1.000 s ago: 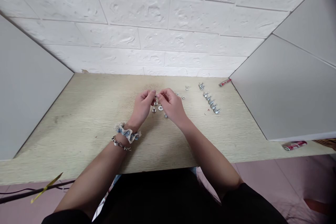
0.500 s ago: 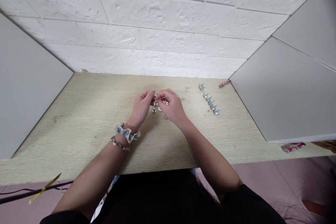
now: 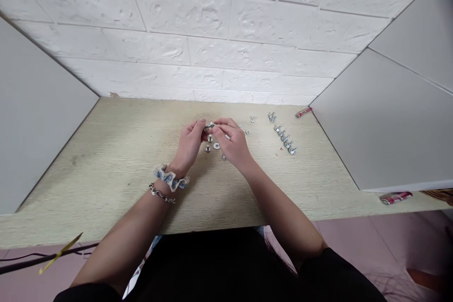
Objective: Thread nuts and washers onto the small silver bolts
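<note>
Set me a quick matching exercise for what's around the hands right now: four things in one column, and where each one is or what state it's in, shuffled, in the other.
Things:
1. Blue-and-white scrunchie
2. Round metal washer
3. Row of wing bolts
4. Small metal fastener

Places and states:
A. Lined up on a slant, off to the right
B. Held up between the fingertips of the left hand and right hand
C. Around the left wrist
D. Lying flat on the wooden tabletop

Pairs: 1-C, 2-D, 3-A, 4-B
</note>
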The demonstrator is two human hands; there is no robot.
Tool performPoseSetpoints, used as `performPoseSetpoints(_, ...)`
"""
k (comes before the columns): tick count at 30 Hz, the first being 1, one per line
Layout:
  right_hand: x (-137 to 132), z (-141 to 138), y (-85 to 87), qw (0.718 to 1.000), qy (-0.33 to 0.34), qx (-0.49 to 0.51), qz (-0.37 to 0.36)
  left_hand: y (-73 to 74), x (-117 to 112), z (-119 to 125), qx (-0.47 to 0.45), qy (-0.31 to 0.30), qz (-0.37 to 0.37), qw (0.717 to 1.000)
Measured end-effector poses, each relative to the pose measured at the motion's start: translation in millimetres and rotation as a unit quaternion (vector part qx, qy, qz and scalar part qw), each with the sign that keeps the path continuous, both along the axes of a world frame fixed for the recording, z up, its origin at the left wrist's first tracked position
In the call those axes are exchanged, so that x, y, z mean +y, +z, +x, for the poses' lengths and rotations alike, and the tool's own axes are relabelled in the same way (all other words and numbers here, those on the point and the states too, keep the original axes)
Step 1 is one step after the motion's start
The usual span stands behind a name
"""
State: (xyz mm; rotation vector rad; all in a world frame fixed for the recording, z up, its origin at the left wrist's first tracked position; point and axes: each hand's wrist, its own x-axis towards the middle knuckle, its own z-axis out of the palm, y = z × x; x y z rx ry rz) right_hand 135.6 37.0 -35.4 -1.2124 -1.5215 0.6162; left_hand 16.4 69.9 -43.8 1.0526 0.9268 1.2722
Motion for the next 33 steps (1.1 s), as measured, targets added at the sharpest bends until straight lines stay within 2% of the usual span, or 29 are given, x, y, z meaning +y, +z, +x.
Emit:
performPoseSetpoints(5,1.5,0.6,-2.1,1.000,-0.007,0.006,-0.017,-3.6,0.9,-2.4,0.035,-0.005,0.023,0.999)
performPoseSetpoints(11,5.1,2.3,-3.7,0.999,-0.015,-0.015,-0.028,8.2,-8.2,1.8,0.145,-0.015,0.065,0.987)
performPoseSetpoints(14,4.1,1.8,-2.5,0.999,0.000,0.000,-0.054,11.1,-10.0,2.4,0.169,-0.003,0.074,0.983)
performPoseSetpoints(18,2.7,0.2,-2.5,0.995,0.028,0.038,-0.089,10.5,-8.5,1.3,0.162,0.002,0.061,0.985)
performPoseSetpoints(27,6.8,-1.0,-6.0,0.999,0.010,0.032,-0.029,0.3,-0.4,0.1,0.070,-0.017,0.008,0.997)
performPoseSetpoints(33,3.0,-1.6,-2.4,0.999,0.026,0.023,0.015,0.2,0.3,-1.6,0.048,-0.014,0.015,0.999)
